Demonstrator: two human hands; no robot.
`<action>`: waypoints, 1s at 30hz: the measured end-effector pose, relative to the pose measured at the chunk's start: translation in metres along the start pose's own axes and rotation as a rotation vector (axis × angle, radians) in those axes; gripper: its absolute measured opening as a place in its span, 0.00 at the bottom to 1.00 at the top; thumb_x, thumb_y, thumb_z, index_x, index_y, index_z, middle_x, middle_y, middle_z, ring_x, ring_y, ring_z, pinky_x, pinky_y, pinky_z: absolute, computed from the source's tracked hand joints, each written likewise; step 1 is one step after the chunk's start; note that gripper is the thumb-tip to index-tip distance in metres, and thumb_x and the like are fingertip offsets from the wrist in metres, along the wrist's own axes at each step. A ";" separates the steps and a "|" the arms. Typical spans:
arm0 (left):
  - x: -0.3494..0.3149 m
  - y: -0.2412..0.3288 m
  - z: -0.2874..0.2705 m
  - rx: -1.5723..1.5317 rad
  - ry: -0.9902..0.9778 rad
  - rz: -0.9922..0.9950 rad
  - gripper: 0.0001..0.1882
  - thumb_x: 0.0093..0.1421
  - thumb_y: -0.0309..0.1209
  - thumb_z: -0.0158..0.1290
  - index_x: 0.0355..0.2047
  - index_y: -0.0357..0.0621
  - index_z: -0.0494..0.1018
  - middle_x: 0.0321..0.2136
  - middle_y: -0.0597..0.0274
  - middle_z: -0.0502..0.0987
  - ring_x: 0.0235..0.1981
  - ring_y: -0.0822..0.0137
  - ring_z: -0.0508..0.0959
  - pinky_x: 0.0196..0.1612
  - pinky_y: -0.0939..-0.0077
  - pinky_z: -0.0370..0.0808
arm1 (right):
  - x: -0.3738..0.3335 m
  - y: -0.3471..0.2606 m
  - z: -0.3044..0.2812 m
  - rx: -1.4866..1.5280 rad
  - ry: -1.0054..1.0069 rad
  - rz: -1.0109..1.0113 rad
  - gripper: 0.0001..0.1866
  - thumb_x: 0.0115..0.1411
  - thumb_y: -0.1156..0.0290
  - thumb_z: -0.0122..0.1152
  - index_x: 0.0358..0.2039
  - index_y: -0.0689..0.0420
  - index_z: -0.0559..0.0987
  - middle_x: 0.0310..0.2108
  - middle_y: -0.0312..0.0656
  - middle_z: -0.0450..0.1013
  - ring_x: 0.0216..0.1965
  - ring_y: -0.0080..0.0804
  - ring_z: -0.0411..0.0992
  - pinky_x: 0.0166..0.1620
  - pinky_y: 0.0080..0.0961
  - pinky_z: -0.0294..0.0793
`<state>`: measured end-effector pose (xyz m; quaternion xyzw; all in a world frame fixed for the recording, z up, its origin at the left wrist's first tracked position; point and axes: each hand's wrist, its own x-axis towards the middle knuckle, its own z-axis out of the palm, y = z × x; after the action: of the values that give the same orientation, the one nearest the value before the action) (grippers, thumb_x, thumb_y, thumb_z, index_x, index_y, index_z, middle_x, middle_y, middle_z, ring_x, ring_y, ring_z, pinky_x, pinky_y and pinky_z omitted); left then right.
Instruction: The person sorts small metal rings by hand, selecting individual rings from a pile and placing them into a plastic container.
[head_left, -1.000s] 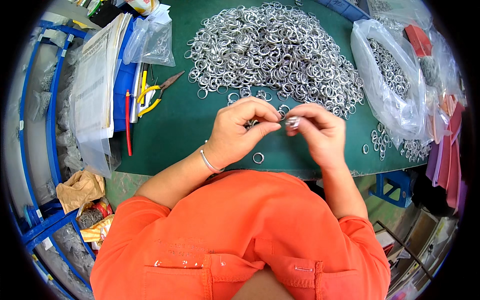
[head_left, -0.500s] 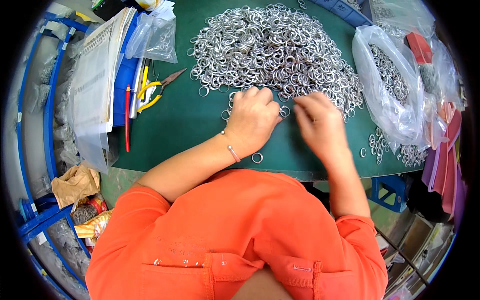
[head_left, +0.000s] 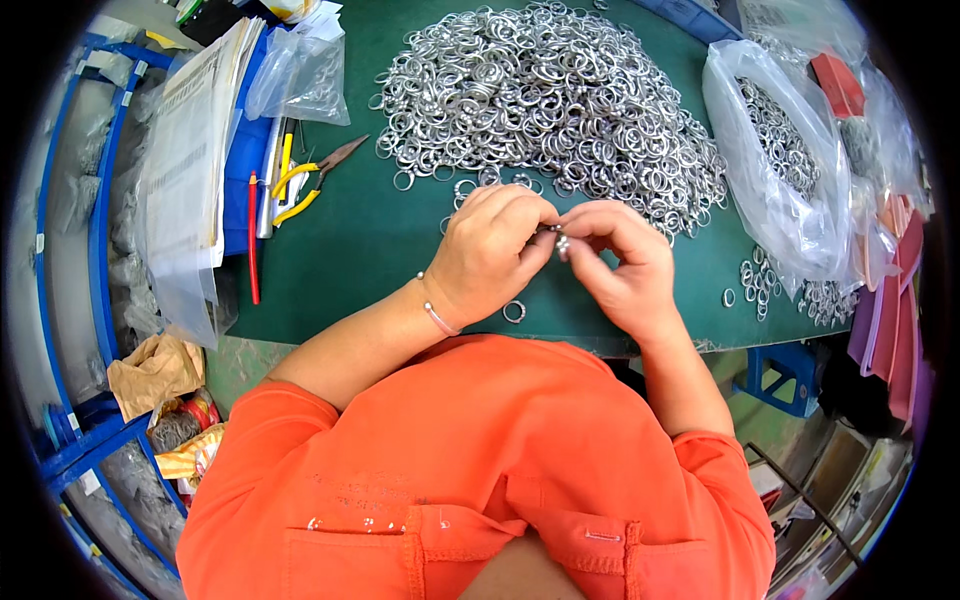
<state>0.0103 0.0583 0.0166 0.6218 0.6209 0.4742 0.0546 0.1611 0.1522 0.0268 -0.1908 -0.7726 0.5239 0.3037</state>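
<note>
A large heap of silver metal rings (head_left: 540, 95) covers the far middle of the green table. In front of it, my left hand (head_left: 492, 245) and my right hand (head_left: 628, 262) meet with thumbs and fingers pinched. Between their fingertips are small silver rings (head_left: 562, 242), partly hidden by the fingers. Both hands are closed on these. One single ring (head_left: 514, 312) lies on the table just below my left hand. A few loose rings (head_left: 464, 188) show beyond my left knuckles, at the heap's near edge.
Yellow-handled pliers (head_left: 318, 180) and a red pen (head_left: 253, 238) lie left, beside stacked papers (head_left: 190, 140). At right, a clear plastic bag (head_left: 735, 150) holds more rings. Small groups of rings (head_left: 762, 282) lie before it. A blue stool (head_left: 783, 380) stands below the table's right edge.
My right hand has moved left to meet my left hand, and rings now show between the fingertips. My left hand has drawn slightly toward me, away from the heap.
</note>
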 end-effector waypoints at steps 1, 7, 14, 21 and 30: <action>-0.001 0.002 -0.001 -0.025 -0.014 -0.012 0.10 0.46 0.21 0.59 0.29 0.43 0.72 0.26 0.61 0.76 0.30 0.58 0.76 0.35 0.67 0.72 | 0.001 -0.003 0.001 -0.127 0.005 -0.057 0.08 0.49 0.86 0.60 0.31 0.63 0.76 0.31 0.41 0.75 0.28 0.25 0.74 0.30 0.19 0.74; 0.002 -0.001 -0.018 -0.076 -0.017 -0.102 0.07 0.49 0.20 0.60 0.29 0.39 0.76 0.26 0.59 0.77 0.27 0.64 0.77 0.30 0.75 0.74 | 0.004 -0.005 -0.048 -0.743 0.441 -0.403 0.11 0.47 0.86 0.62 0.32 0.59 0.78 0.29 0.39 0.76 0.26 0.28 0.73 0.32 0.21 0.74; 0.009 -0.035 -0.025 0.216 -0.027 -0.042 0.08 0.48 0.23 0.62 0.29 0.39 0.77 0.27 0.58 0.75 0.29 0.59 0.75 0.34 0.69 0.72 | 0.024 -0.011 -0.123 -0.973 0.765 -0.205 0.09 0.54 0.80 0.59 0.37 0.58 0.79 0.35 0.37 0.76 0.28 0.23 0.71 0.30 0.18 0.71; 0.006 -0.031 -0.007 0.336 -0.115 -0.088 0.07 0.45 0.25 0.61 0.25 0.41 0.76 0.26 0.60 0.70 0.30 0.57 0.73 0.35 0.65 0.70 | 0.037 0.016 0.021 -0.515 -0.033 -0.016 0.08 0.52 0.73 0.60 0.33 0.61 0.79 0.31 0.49 0.73 0.33 0.48 0.74 0.39 0.39 0.74; -0.004 -0.032 -0.012 0.310 -0.125 -0.092 0.08 0.42 0.24 0.60 0.24 0.41 0.74 0.26 0.60 0.70 0.31 0.58 0.73 0.35 0.66 0.69 | 0.035 0.020 0.034 -0.432 -0.136 0.007 0.10 0.49 0.76 0.60 0.35 0.59 0.77 0.31 0.44 0.74 0.34 0.45 0.74 0.39 0.37 0.75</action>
<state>-0.0199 0.0565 0.0000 0.6219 0.7098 0.3303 0.0181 0.1122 0.1576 0.0087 -0.2182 -0.8848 0.3592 0.2011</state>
